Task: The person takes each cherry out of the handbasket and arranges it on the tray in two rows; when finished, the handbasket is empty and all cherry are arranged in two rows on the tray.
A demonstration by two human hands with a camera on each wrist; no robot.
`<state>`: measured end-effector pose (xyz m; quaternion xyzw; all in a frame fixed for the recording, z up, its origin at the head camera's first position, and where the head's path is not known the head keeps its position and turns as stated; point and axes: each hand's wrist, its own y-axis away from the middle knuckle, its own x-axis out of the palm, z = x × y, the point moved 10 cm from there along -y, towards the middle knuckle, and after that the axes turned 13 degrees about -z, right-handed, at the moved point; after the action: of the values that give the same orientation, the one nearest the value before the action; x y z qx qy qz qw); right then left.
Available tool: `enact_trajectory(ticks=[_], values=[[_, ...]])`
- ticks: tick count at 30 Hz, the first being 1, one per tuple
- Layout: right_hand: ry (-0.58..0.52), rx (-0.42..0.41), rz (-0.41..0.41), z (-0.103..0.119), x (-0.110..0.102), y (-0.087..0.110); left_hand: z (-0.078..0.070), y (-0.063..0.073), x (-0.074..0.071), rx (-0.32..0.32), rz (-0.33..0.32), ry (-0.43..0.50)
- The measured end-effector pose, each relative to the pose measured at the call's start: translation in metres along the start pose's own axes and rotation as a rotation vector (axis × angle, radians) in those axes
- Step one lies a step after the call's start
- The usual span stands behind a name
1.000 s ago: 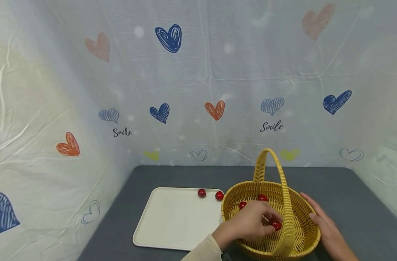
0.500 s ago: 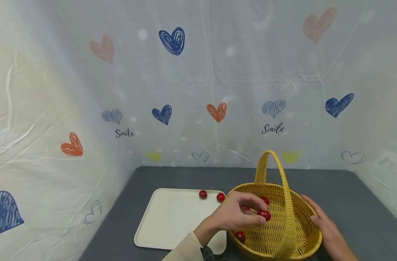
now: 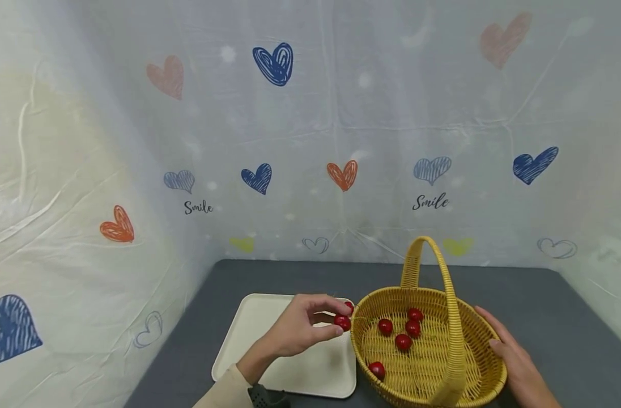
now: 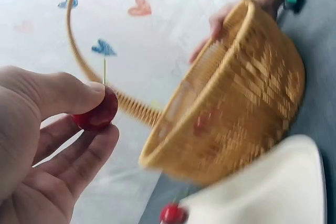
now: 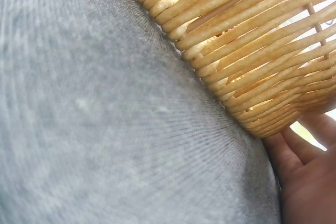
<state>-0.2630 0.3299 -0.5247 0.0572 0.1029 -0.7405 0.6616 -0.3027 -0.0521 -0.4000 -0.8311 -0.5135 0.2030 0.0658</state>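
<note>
My left hand (image 3: 297,328) pinches a dark red cherry (image 3: 343,323) between thumb and fingers, above the right side of the cream tray (image 3: 310,374). The left wrist view shows the held cherry (image 4: 100,111) with a thin green stem pointing up. Behind the fingertips another cherry (image 3: 349,306) partly shows by the tray's far right corner. A yellow wicker basket (image 3: 433,371) with a tall arched handle stands right of the tray, several cherries (image 3: 403,342) lying inside. My right hand (image 3: 517,362) grips its right side, the thumb at the rim and the fingers along the outside.
A dark grey cloth (image 3: 290,275) covers the table. White sheeting printed with hearts (image 3: 343,175) hangs behind the table and at both sides. The basket handle (image 3: 453,323) arches high over the basket. A dark band is on the left wrist (image 3: 264,396).
Holding the cherry, my left hand has lifted out of the basket and moved left over the tray. The cherries in the basket are now uncovered. My right hand stays at the basket's side.
</note>
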Motion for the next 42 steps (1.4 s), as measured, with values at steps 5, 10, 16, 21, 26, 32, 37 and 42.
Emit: enact_trajectory(ticks=[5,10,16,21,26,32,37,42], values=[[-0.004,0.01,0.007,-0.003,-0.001,0.0,0.012,0.022,-0.049,-0.048,-0.051,-0.116],[0.004,0.025,-0.01,-0.005,-0.002,-0.002,0.026,0.041,-0.09,-0.113,-0.106,-0.152],[0.013,0.029,-0.009,-0.008,-0.003,-0.003,0.03,0.056,-0.127,-0.083,-0.186,-0.11],[0.016,0.046,-0.012,-0.01,-0.005,-0.003,0.038,0.059,-0.145,-0.087,-0.242,-0.14],[0.053,0.027,-0.022,-0.009,-0.006,-0.003,0.052,0.053,-0.15,-0.13,-0.279,-0.206],[0.048,0.027,-0.029,-0.009,-0.006,-0.003,0.07,0.04,-0.146,-0.177,-0.33,-0.238],[0.018,0.045,-0.029,-0.008,-0.003,-0.003,0.083,0.03,-0.142,-0.222,-0.395,-0.247],[0.035,0.024,-0.036,-0.01,-0.005,-0.004,0.098,0.02,-0.135,-0.22,-0.433,-0.338]])
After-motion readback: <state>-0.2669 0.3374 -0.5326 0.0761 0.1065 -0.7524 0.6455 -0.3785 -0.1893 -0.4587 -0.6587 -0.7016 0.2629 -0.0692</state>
